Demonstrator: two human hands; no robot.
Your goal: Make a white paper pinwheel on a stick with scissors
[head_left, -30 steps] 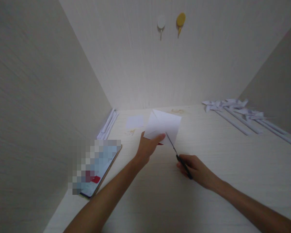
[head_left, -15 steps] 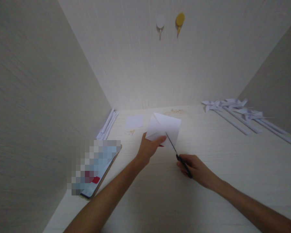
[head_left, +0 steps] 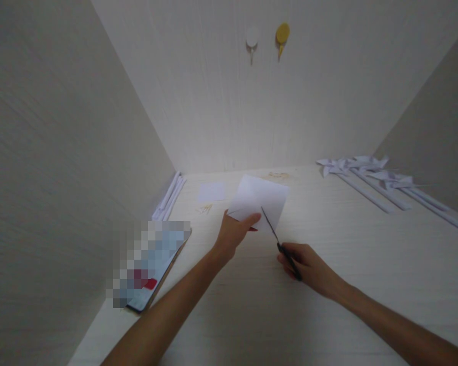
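Scissors point(head_left: 280, 245) in right hand point(head_left: 309, 267), grip closed around the dark handles just right of frame centre. Long axis runs diagonal: handles lower right, blades pointing up-left, tip reaching into the lower edge of the paper point(head_left: 260, 199). Can't tell how far the blades are apart. Left hand point(head_left: 234, 231) pinches the paper's lower-left corner, thumb on top, sheet held above the table point(head_left: 328, 305) at frame centre. Smaller paper square point(head_left: 211, 192) lies flat just left of it. Paper pinwheels point(head_left: 370, 170) lie at right, sticks running toward lower right. Phone point(head_left: 152, 267) at lower left, rolled paper sticks point(head_left: 170, 195) above it along the wall.
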